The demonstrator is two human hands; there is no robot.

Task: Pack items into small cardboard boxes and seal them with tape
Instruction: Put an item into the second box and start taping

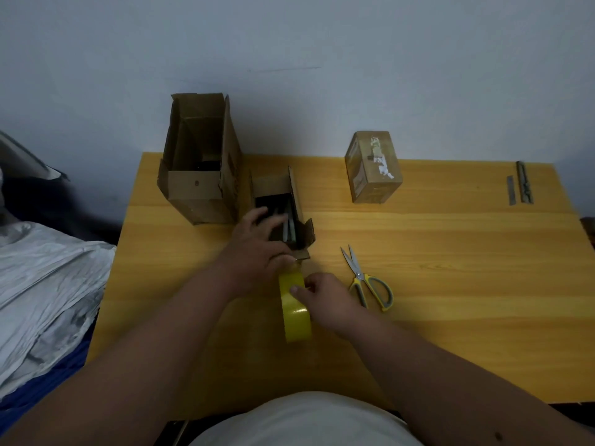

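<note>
- Three cardboard boxes are sitting on the yellow wood-grain table (450,252); the landmark is the small open box (283,214), lying near the table's middle-left.
- Tall open box (199,162): plain corrugated brown, flaps up, standing just left of the small open box, nearly touching it.
- Sealed box (373,167): brown, with torn whitish tape scraps on top, sitting well to the right of the small open box.
- One roll of yellow glossy tape (294,305) is standing on edge just in front of the small open box.
- One pair of scissors (367,278), steel blades and yellow-grey handles, is lying to the front-right of the small open box.
- Left hand (260,246) is resting over the small open box's near end, fingers reaching into the opening; dark items are lying inside, too dim to identify.
- Right hand (322,294) is pinching the tape roll at its top edge.
- Two grey metal strips (520,186) are lying far right of the small open box.
</note>
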